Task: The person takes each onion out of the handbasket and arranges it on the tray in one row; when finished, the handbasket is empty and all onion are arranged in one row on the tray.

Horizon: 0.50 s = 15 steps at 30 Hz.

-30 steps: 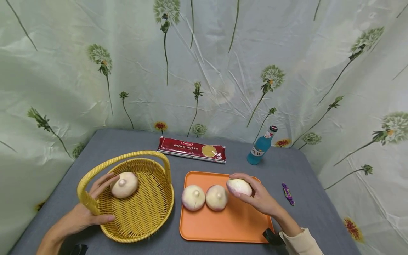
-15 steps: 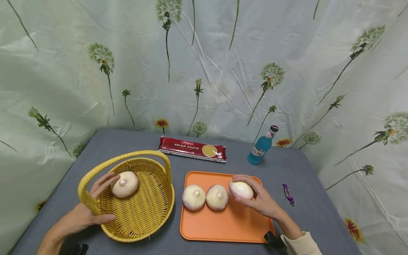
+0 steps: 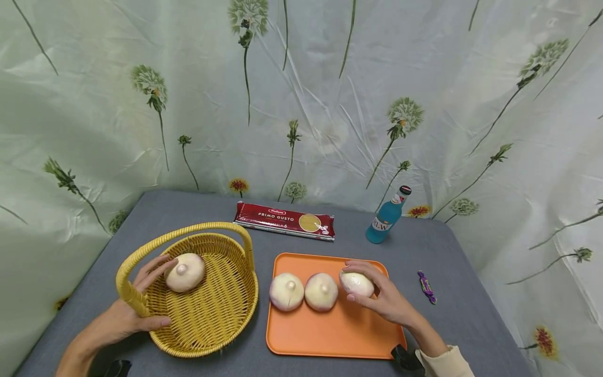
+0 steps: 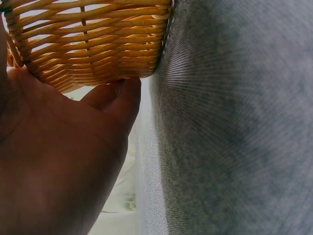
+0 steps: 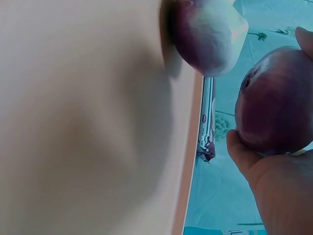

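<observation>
My right hand [image 3: 388, 301] holds a white-and-purple turnip [image 3: 356, 284] between thumb and fingers, raised over the right part of the orange tray [image 3: 330, 337]. In the right wrist view this turnip [image 5: 276, 100] shows its purple side, apart from the tray surface. Two more turnips, a left one [image 3: 287, 291] and a right one [image 3: 321, 291], sit side by side on the tray. At the left, my left hand [image 3: 118, 319] grips the yellow wicker basket [image 3: 209, 319] by its side near the handle base, thumb over the rim. One turnip [image 3: 185, 272] lies inside, close to my left fingertips.
Behind the tray lies a red spaghetti pack [image 3: 282, 221]. A blue bottle [image 3: 387, 217] stands upright at the back right, and a purple wrapped candy [image 3: 426, 287] lies right of the tray. The basket's tall handle [image 3: 188, 229] arches over its opening. A flowered curtain hangs behind the grey table.
My right hand has shifted slightly to the right with its turnip, away from the two on the tray, mostly in the first half second. The left hand and basket stay put.
</observation>
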### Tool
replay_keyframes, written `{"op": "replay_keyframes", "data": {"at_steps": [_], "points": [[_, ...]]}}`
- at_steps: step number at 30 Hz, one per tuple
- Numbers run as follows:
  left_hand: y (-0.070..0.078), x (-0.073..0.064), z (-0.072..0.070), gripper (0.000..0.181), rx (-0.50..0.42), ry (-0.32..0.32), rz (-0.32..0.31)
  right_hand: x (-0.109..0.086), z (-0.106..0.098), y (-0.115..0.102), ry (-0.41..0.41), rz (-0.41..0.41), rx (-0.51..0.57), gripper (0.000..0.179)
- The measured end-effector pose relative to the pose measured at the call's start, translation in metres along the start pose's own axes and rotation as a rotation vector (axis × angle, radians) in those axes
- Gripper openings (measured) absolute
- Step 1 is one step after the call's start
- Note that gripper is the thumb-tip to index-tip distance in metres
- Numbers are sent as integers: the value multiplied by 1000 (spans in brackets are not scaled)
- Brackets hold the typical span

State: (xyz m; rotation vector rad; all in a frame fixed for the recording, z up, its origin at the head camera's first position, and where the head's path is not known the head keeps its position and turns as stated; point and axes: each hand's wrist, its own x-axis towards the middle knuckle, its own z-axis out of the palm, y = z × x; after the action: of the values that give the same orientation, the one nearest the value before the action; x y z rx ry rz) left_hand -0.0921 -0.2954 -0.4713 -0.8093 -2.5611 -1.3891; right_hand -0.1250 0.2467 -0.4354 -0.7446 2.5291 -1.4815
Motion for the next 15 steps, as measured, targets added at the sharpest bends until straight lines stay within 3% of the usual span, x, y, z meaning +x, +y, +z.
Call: {"op": "replay_keyframes", "data": {"at_steps": [15], "points": [[-2, 0, 0, 108, 3, -11, -3, -1, 4, 2, 13, 31, -107, 52]]}}
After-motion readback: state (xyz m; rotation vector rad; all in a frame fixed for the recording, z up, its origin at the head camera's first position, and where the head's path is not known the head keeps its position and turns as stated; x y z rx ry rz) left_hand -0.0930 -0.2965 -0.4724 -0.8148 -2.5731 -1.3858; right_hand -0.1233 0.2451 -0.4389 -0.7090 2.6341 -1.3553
